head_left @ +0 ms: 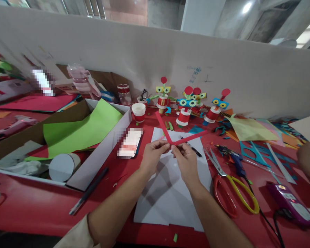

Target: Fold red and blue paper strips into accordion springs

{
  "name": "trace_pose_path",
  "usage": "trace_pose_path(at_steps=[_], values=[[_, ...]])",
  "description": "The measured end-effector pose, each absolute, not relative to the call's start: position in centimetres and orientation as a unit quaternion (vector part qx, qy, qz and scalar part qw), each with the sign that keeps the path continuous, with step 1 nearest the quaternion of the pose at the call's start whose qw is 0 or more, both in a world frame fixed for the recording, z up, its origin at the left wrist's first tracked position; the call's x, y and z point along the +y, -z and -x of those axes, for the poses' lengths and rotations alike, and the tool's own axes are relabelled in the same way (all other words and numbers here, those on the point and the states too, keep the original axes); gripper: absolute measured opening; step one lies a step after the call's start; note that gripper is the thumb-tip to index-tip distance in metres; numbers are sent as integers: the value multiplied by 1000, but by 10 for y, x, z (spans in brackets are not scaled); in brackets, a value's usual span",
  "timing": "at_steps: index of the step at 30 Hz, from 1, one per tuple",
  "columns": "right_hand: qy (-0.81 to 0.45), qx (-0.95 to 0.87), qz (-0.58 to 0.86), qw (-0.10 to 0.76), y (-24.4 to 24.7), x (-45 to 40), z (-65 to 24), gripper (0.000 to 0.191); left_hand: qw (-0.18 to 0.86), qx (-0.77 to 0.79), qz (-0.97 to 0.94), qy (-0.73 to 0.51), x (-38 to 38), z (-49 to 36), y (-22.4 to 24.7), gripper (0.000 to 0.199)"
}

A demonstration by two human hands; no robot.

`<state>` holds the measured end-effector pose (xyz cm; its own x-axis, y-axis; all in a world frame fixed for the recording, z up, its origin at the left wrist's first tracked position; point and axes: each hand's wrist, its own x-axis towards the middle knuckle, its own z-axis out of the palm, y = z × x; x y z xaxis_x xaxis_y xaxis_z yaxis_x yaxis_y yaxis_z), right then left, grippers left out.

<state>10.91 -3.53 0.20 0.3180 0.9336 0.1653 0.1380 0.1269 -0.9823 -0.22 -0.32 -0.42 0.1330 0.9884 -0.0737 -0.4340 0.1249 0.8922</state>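
Two red paper strips point(189, 137) meet in a V, and their joined end is pinched between my hands. My left hand point(155, 153) grips the joint from the left, thumb and fingers pressed together. From the right, my right hand point(185, 159) pinches the same joint, its thumb close to my left thumb. The strips' free ends point up and away, one to the left and one to the right. Under my hands lies a white sheet point(167, 203), with a black pen point(195, 148) on its upper right part.
Large scissors point(223, 174) and a blue glue gun point(237, 163) lie right, near a purple device point(290, 203). A white box point(100, 151) with green paper stands left, beside a phone point(130, 143). Paper-cup figures point(183, 115) stand behind. Another person's hand point(308, 160) shows far right.
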Motion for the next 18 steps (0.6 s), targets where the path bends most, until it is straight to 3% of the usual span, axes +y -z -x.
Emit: trace_pose_path(at_steps=[11, 18], values=[[-435, -387, 517, 627, 2, -30, -109, 16, 667, 346, -333, -570, -5, -1, 5, 16], [-346, -459, 549, 607, 1, -30, -113, 8, 695, 328, -335, -545, -10, -2, -3, 20]])
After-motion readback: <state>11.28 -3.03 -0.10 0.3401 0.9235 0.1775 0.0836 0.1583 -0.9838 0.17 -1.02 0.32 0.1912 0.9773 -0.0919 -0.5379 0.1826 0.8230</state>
